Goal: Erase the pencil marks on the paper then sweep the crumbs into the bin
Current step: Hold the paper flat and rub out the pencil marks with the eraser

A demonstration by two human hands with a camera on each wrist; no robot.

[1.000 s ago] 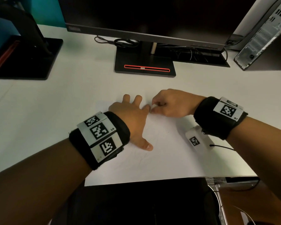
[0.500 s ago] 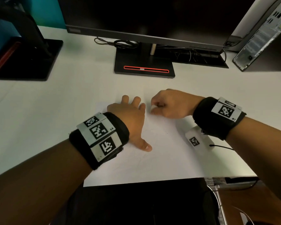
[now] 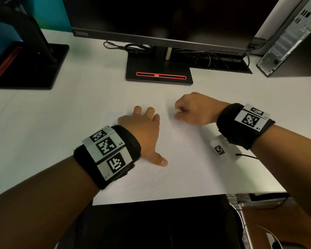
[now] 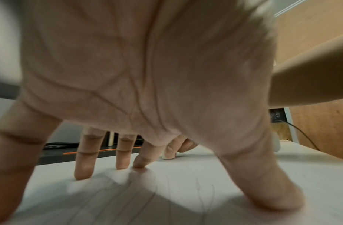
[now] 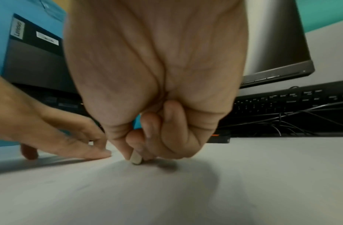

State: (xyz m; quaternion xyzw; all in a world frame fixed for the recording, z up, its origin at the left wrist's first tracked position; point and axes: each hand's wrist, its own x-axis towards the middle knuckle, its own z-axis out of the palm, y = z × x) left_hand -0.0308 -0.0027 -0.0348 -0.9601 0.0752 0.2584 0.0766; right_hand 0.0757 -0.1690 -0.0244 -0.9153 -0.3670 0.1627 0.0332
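Nearest you, the front edge of the white surface [image 3: 43, 123] meets something dark below it, and the paper [image 3: 187, 173] lies flat on that surface with its near edge almost at the lip. Faint pencil marks [image 3: 156, 172] show on the sheet close to your left thumb, and the left wrist view shows more thin lines running under your palm.

Your left hand [image 3: 142, 130] is spread on the paper, released and grasping nothing, with straight fingers and the thumb pressing the sheet down. A black band with square printed markers wraps each wrist.

Just beyond and to the right of your left fingertips, your right hand [image 3: 194, 110] is clenched around a small pale eraser [image 5: 135, 158]. You pinch it between thumb and fingers, and its lower end touches the paper near the sheet's far edge. The two hands are near each other but apart.

Farther back, the monitor stand [image 3: 159, 71] with its red stripe sits on the surface, cables coiled behind it. A second black stand [image 3: 25, 65] is at the far left, a computer tower [image 3: 291, 38] at the far right, and the right wrist view shows a black keyboard [image 5: 282, 102] under the monitor.
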